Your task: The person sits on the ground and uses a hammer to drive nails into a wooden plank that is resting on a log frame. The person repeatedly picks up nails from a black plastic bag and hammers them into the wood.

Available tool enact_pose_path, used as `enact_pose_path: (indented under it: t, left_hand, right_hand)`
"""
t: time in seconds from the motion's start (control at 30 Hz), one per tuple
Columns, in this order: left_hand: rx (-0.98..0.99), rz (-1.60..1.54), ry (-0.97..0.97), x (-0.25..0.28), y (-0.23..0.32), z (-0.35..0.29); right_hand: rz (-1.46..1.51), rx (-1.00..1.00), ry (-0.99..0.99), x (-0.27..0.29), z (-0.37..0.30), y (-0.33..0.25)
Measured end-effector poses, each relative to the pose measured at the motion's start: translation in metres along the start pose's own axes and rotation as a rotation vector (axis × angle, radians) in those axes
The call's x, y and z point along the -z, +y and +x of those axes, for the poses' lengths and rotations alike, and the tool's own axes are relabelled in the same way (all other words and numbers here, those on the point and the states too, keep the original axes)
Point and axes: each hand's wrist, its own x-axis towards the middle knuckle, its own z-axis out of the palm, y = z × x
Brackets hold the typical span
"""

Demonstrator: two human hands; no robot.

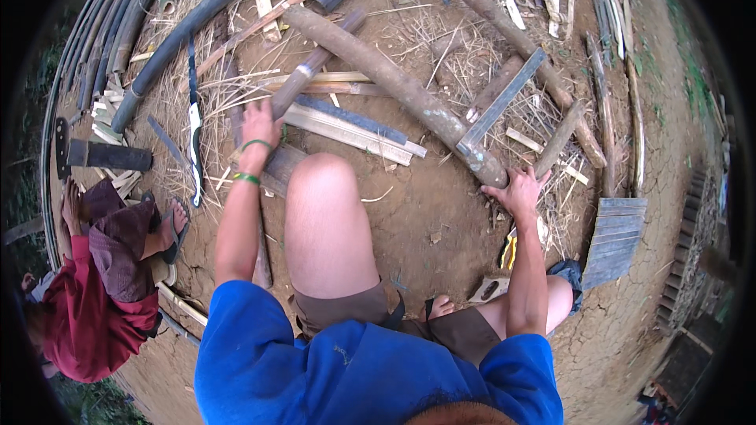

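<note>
My left hand (261,127) reaches forward with its fingers stretched out. It is beside the lower end of a dark bamboo pole with a pale band (303,71); whether it touches the pole I cannot tell. My right hand (519,190) is at the near end of a thick brown log (394,75), thumb to one side and fingers to the other. That log slants from upper left to lower right. A short branch (559,138) lies just beyond my right fingers. A flat grey bamboo slat (502,101) crosses near the log, and split bamboo strips (346,134) lie between my hands.
A long knife with a white and black handle (195,149) lies left of my left arm. At far left a person in a red top (102,311) sits near a broad dark blade (110,155). A slatted grey panel (614,240) is at right. Several bamboo poles (126,20) line the upper left.
</note>
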Motion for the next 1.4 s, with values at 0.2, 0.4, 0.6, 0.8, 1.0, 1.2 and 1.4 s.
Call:
enact_pose_path:
  t: [0.2,0.4,0.6,0.8,1.0,1.2,1.4]
  left_hand:
    - [-0.102,0.013,-0.03,0.076,-0.025,-0.028]
    - [-0.07,0.034,0.128,0.122,-0.099,-0.099]
    - [0.12,-0.033,0.319,0.048,-0.112,-0.076]
    - [-0.278,-0.224,0.348,0.015,0.036,-0.032]
    - [-0.29,0.066,0.059,-0.023,0.057,-0.093]
    - [-0.389,0.2,0.371,-0.047,-0.005,-0.147]
    - [-0.261,-0.451,0.576,-0.026,0.051,-0.085]
  right_hand:
    - [0.0,-0.036,0.0,-0.002,-0.001,0.012]
    - [-0.138,-0.06,-0.006,0.007,0.002,-0.004]
    - [0.592,0.317,-0.064,0.037,0.017,-0.14]
    - [0.484,0.304,0.205,-0.089,0.082,-0.225]
    - [0.386,0.252,-0.178,-0.077,0.068,-0.236]
    - [0.998,0.227,-0.364,-0.005,0.002,-0.192]
    - [1.756,-0.104,-0.268,0.015,-0.03,-0.177]
